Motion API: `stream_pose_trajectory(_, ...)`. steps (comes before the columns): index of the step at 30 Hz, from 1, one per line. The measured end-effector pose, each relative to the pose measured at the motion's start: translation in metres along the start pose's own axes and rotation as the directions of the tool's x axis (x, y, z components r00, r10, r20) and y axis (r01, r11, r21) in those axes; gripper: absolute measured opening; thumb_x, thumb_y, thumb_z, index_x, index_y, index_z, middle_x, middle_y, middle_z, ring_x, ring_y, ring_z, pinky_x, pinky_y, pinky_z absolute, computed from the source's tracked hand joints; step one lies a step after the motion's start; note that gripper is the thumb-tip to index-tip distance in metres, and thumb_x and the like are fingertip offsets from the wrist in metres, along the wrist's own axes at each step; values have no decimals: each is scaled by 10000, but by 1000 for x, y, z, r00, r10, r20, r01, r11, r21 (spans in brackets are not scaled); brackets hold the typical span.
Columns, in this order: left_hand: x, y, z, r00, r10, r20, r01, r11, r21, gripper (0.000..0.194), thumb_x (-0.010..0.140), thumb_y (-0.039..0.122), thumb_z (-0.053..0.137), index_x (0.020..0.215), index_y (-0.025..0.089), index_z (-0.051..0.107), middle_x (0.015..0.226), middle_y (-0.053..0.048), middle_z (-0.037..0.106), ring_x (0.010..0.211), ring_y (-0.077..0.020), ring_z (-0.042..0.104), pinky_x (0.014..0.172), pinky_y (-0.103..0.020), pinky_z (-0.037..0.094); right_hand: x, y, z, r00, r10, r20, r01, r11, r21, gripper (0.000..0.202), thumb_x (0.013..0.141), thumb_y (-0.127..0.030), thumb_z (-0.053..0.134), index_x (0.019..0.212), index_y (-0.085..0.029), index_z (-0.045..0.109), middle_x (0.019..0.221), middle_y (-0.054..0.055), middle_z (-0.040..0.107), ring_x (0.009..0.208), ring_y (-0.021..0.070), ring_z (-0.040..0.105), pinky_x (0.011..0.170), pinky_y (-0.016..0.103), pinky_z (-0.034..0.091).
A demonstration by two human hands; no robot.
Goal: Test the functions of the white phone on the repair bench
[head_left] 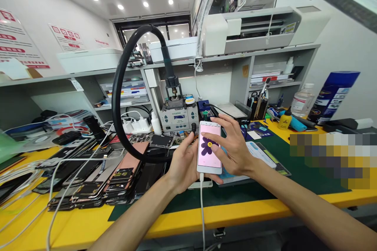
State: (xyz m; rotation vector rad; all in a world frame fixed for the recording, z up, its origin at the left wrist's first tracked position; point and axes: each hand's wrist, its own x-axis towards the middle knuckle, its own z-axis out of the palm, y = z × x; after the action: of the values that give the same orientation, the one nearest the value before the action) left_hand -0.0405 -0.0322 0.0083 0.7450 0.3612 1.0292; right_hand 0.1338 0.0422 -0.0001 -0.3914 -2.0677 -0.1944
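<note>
A white smartphone (202,164) is held upright over the bench, its lit pink screen showing a dark purple flower with a yellow centre. My left hand (185,160) grips it from the left and behind, with fingertips showing below its lower right corner. Over the screen is my right hand (235,147), fingers spread and holding nothing; its thumb and index finger are at the flower picture, though contact is unclear. A white cable (202,208) runs down from the phone's bottom edge.
Stacked phone parts (123,180) lie left on the yellow bench (165,223). Behind stands a grey rework station (178,119) with a looping black hose (116,98). A green mat (312,174), blue spray can (334,96) and yellow bottle (284,120) are on the right.
</note>
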Motion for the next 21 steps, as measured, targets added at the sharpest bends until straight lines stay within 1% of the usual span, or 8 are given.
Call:
stream_pose_trajectory(4,0,1,0,1000,6,9,-6,1000,5,612,995,552,339,1526,248,340,1146,-136,658,954,-291,679,816,-474,559,1,1,0,1000,13,14,-12,1000,-25,373,865,-239,540,1212,-272,673,1497,86,405,1392,396,321,1087,648,315)
stream_pose_trajectory(7,0,1,-1,1000,-3,9,3,1000,2,614,991,558,340,1524,254,337,1158,-139,655,962,-293,678,816,-474,559,0,4,0,1000,18,-18,-19,999,-42,347,879,-228,527,1185,-263,687,1488,88,415,1382,394,335,1078,642,330)
stream_pose_trajectory(11,0,2,-1,1000,-11,-8,11,1000,-15,627,981,577,350,1519,253,344,1158,-147,656,965,-298,677,807,-465,560,-3,14,-1,997,30,-73,-34,998,-56,316,894,-204,510,1135,-242,712,1459,94,449,1365,382,361,1063,622,360)
stream_pose_trajectory(15,-1,4,-2,999,12,-40,-13,999,-31,639,974,589,360,1516,251,351,1159,-152,655,960,-299,678,795,-460,562,-5,21,-2,995,21,-96,-27,998,-62,295,876,-193,532,1084,-239,736,1438,82,481,1345,380,382,1052,622,375)
stream_pose_trajectory(21,-2,6,-1,997,36,-70,-39,998,-48,646,970,592,367,1501,223,375,1161,-164,655,960,-306,679,776,-456,570,-2,22,-3,994,6,-110,-13,998,-64,272,868,-190,533,1010,-242,759,1366,86,549,1313,376,416,1011,620,406)
